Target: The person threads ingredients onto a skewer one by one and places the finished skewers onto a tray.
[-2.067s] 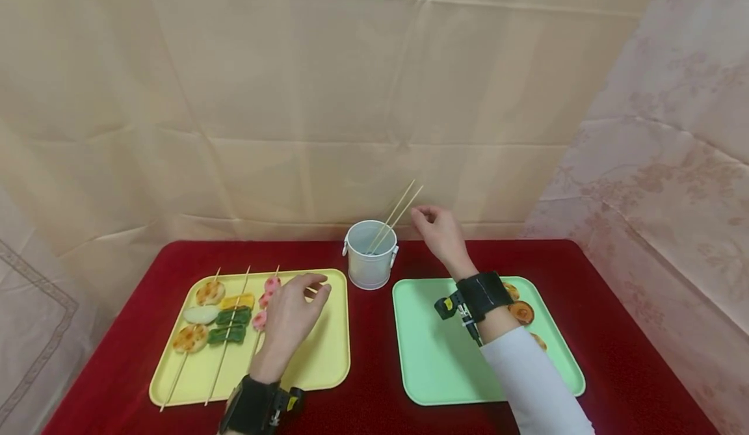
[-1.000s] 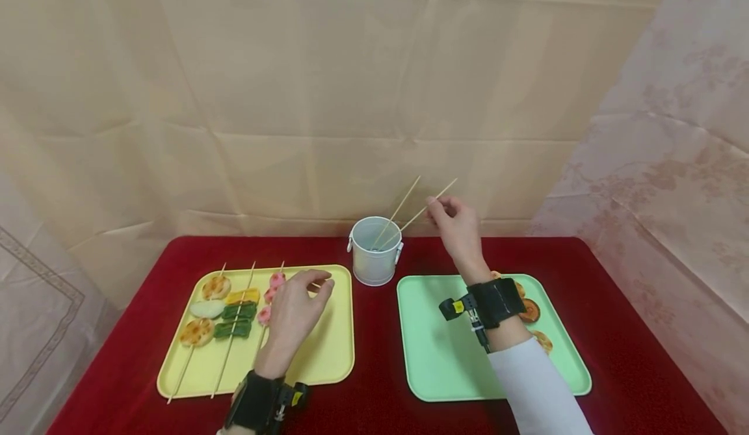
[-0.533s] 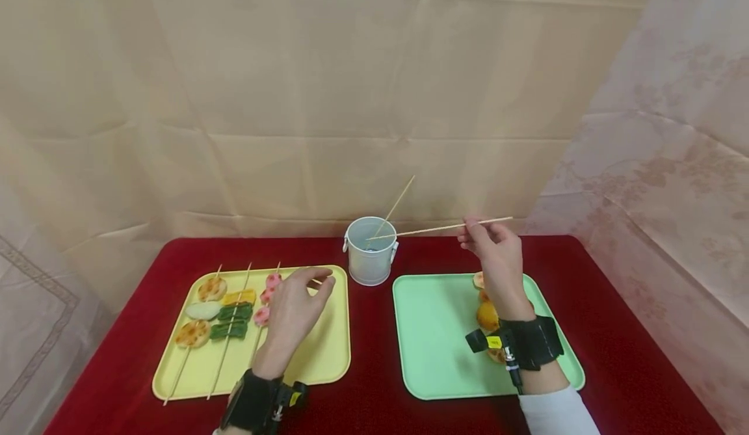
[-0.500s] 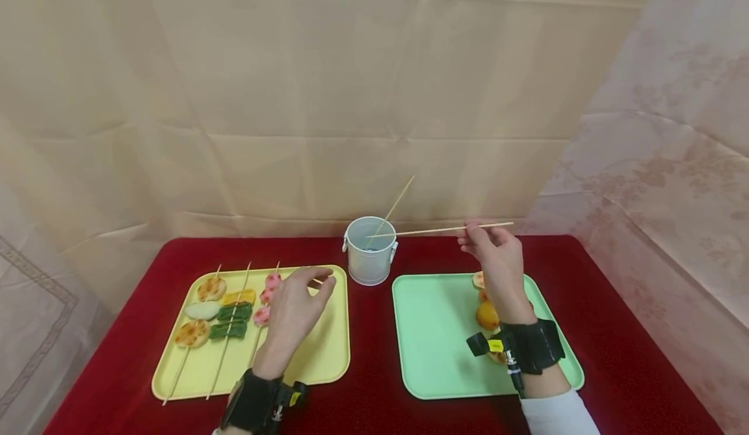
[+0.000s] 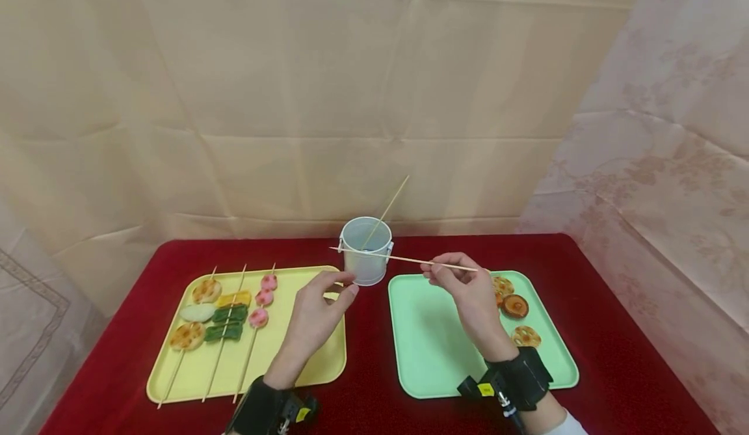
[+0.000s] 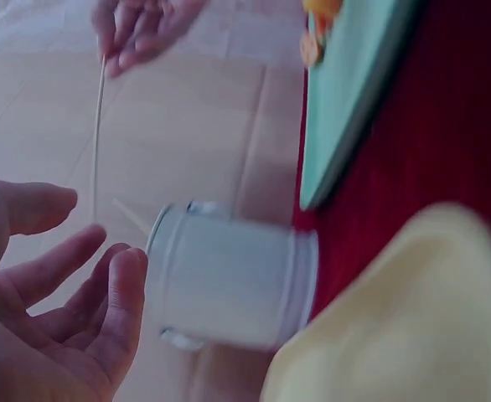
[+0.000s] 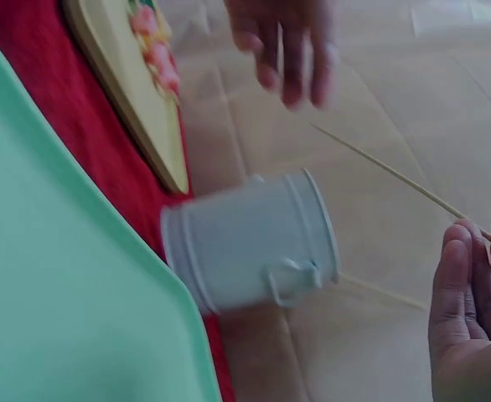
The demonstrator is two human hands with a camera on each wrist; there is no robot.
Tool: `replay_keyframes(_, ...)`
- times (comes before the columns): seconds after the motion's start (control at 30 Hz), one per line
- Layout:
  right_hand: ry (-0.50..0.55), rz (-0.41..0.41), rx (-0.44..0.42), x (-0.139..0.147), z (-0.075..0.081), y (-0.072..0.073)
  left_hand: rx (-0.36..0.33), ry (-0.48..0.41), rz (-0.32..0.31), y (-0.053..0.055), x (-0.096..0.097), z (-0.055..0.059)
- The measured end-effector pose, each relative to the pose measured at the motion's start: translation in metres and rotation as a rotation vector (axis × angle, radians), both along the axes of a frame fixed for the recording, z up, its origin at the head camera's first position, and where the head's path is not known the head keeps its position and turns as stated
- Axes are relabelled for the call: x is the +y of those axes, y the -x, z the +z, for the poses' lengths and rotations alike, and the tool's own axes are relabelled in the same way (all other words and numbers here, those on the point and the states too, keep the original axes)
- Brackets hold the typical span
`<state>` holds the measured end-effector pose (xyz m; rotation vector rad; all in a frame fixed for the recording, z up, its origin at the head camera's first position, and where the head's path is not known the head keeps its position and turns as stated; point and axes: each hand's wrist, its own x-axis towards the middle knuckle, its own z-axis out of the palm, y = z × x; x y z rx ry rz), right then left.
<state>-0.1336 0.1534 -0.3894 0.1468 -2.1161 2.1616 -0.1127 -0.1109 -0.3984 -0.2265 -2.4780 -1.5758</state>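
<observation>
A risk with the skewer
We see the right hand pinching it near the bucket; it may prick the relaxed, unoccupied left hand, if the hands meet carelessly.

Near the far edge of the tabletop stands a white bucket holding a leaning stick. We pinch a bare skewer in our right hand; our left hand hangs above the yellow tray. The green tray lies nearer the right edge.
</observation>
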Motion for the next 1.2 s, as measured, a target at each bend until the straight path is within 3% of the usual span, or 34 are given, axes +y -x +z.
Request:
replay_keyframes(0.2, -0.001, 0.03, 0.008, -0.02, -0.01, -0.01, -0.257, -0.379, -0.092, -0.003, 0.012, -0.006)
replay_keyframes(0.37, -0.001, 0.083, 0.018, -0.03, -0.018, -0.016, -0.347, -0.554, -0.13, -0.003, 0.02, -0.011)
replay_keyframes(0.67, -0.043, 0.137, -0.001, -0.039, -0.026, -0.017, -0.371, -0.62, -0.111, -0.003, 0.028, -0.012)
replay_keyframes(0.97, -0.066, 0.172, -0.04, -0.042, -0.029, -0.018, -0.387, -0.669, 0.001, -0.002, 0.026, -0.013)
replay_keyframes(1.2, -0.168, 0.118, -0.102, -0.038, -0.029, -0.014, -0.34, -0.712, 0.091, 0.001, 0.021, -0.013)
